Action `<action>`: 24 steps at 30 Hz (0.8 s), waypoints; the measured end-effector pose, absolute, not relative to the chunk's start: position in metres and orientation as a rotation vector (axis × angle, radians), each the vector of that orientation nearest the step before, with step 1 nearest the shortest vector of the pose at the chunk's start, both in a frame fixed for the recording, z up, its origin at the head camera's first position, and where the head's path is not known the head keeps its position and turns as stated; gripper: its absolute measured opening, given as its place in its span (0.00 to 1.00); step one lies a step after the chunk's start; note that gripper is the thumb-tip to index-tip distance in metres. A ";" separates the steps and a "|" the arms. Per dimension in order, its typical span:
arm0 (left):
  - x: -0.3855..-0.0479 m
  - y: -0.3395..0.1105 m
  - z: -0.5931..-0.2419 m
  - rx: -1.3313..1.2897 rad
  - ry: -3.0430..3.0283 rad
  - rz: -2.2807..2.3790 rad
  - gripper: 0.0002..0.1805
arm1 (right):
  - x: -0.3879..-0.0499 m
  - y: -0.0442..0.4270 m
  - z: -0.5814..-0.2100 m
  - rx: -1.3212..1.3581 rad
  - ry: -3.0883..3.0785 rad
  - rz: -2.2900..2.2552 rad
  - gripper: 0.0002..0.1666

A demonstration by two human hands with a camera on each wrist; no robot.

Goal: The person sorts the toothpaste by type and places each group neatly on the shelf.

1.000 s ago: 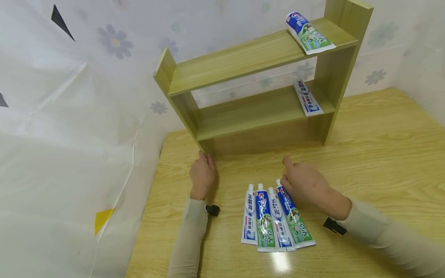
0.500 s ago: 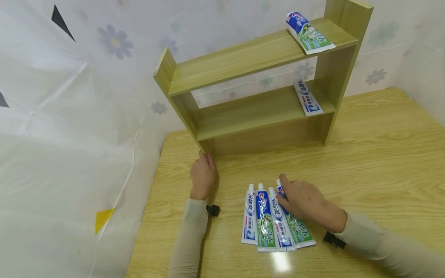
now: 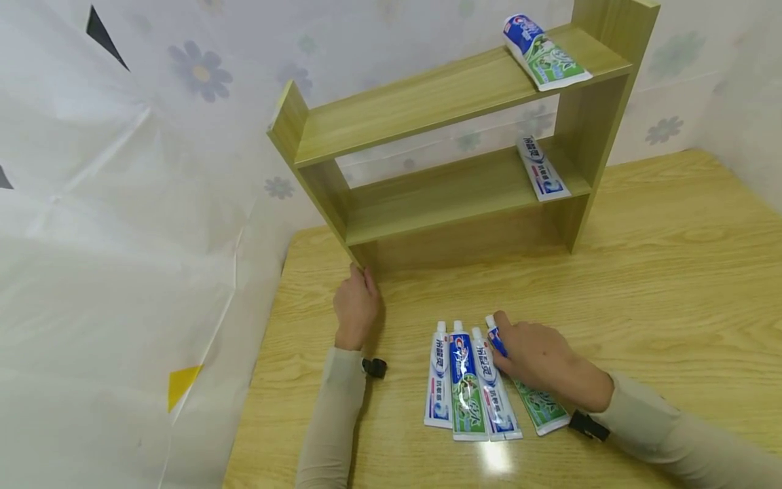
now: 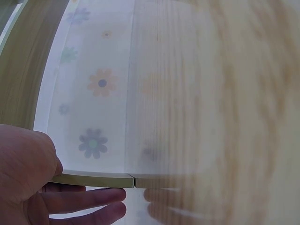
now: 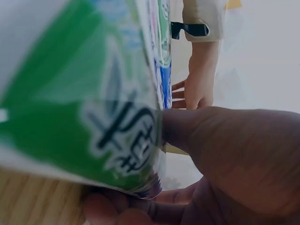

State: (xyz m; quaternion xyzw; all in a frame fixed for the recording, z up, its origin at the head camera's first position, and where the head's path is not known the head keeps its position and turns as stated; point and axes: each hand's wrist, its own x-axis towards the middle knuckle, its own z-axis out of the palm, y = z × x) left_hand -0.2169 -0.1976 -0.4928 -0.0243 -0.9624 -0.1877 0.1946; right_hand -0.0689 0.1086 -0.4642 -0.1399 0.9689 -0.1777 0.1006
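At the lower front left corner of the wooden shelf [image 3: 427, 224], my left hand [image 3: 356, 307] grips the side panel's edge; the left wrist view shows the thumb side above the panel [image 4: 93, 180] and fingers below. My right hand [image 3: 544, 353] holds the rightmost blue-green toothpaste tube [image 3: 540, 407], thumb on one side and fingers on the other in the right wrist view, where the tube's green end [image 5: 70, 103] looms close. Left of it lie a white tube [image 3: 495, 397], a blue-green tube [image 3: 467, 394] and another white tube [image 3: 438, 387], side by side, caps away from me.
A blue-green tube [image 3: 544, 56] lies on the shelf's upper board at the right, and a white tube [image 3: 542, 170] on the board below. The wooden table [image 3: 672, 272] meets a flower-patterned wall covering [image 3: 201, 136] behind and at the left.
My right hand has come down onto the rightmost tube and taken hold of it; the tube's lower end has shifted right, away from its neighbour. My left hand keeps its place on the shelf.
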 end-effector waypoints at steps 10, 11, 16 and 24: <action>-0.265 -0.233 -0.569 -0.066 -2.761 -0.455 0.29 | -0.069 0.112 -0.467 -0.406 2.799 -0.634 0.38; -0.265 -0.232 -0.568 -0.059 -2.757 -0.466 0.28 | -0.070 0.112 -0.467 -0.401 2.791 -0.642 0.38; -0.253 -0.223 -0.551 -0.044 -2.739 -0.492 0.24 | -0.071 0.112 -0.466 -0.391 2.746 -0.665 0.40; -0.237 -0.214 -0.527 -0.072 -2.691 -0.469 0.24 | -0.079 0.119 -0.451 -0.447 2.752 -0.692 0.42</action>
